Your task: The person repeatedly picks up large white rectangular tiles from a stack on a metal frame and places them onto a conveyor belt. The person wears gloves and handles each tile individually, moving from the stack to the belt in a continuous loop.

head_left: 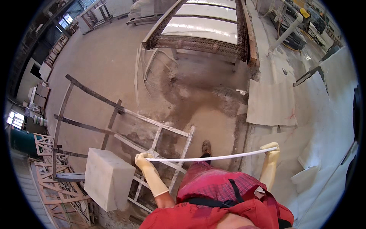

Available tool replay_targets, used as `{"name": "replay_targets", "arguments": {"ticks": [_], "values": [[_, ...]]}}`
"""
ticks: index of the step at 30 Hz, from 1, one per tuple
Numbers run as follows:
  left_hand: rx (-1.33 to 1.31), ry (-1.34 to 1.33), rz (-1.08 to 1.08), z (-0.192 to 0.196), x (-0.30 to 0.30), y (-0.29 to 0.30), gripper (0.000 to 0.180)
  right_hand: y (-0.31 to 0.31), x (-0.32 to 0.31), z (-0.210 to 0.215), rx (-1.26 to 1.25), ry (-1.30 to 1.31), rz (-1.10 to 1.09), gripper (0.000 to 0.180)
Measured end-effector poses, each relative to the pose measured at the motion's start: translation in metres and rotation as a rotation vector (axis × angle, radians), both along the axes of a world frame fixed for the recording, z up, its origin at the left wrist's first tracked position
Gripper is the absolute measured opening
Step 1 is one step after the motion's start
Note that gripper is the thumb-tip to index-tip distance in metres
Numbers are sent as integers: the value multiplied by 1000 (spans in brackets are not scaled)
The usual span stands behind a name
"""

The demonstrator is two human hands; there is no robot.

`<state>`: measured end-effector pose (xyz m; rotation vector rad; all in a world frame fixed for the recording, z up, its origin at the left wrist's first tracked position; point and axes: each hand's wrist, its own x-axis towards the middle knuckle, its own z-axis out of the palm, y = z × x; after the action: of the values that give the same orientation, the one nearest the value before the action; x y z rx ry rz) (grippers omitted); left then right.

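Both gloved hands grip a thin white strip [207,157]: left hand [142,160] at nine o'clock, right hand [271,148] at three, fingers wrapped around its ends.

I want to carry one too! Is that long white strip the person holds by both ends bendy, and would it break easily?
The white strip probably bends a little: it curves slightly between the left hand and the right hand. It is long and very thin, so it might snap if twisted or dropped. It looks light enough, since each gloved hand grips just an end.
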<state>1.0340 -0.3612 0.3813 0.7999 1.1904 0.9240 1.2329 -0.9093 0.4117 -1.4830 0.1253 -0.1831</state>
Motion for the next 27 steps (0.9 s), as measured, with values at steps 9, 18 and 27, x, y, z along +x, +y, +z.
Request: {"name": "replay_targets", "arguments": {"ticks": [9, 18, 27], "values": [[-26, 13, -71, 8, 191, 17, 6, 18, 165, 33, -75, 20, -91, 18], [-72, -8, -25, 5, 366, 37, 11, 24, 339, 8, -117, -14, -53, 15], [-46, 19, 8, 45, 494, 86, 9, 85, 493, 5, -69, 11, 7, 14]]}}
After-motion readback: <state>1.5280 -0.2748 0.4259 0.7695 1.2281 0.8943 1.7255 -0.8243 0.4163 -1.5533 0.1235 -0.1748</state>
